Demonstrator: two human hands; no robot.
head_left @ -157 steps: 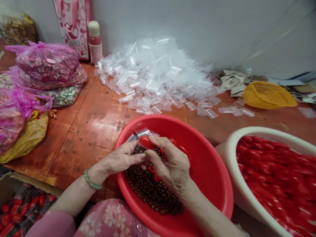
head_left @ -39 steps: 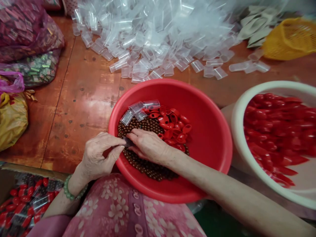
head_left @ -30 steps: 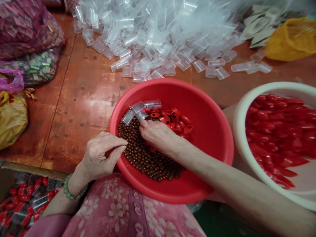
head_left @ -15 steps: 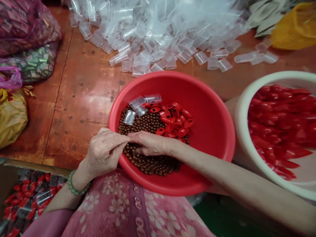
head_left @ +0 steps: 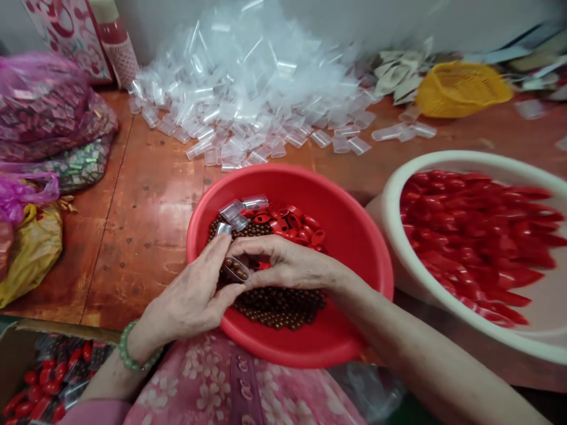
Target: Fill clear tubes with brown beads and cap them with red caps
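- A clear plastic tube (head_left: 234, 270) with a few brown beads (head_left: 279, 307) inside is grasped just above a red plastic basin (head_left: 354, 236), between the thumb and fingers of both hands.
- The left hand (head_left: 190, 295), with a green bead bracelet (head_left: 126, 348) at the wrist, is curled around the tube's lower side and near end.
- The right hand (head_left: 287, 265) is arched over the tube, its fingers bent and closed onto the tube's far end.
- A mound of brown beads and a cluster of red caps (head_left: 292, 221) lie in the basin, with a few more clear tubes (head_left: 233, 211) resting on them.
- A white basin (head_left: 443, 158) of red spoon-shaped pieces (head_left: 469, 236) stands to the right.
- A large heap of clear tubes (head_left: 239, 118) is spread on the reddish wooden table (head_left: 110, 236) ahead, and pink bags (head_left: 39, 100) of small packets are piled to the left.
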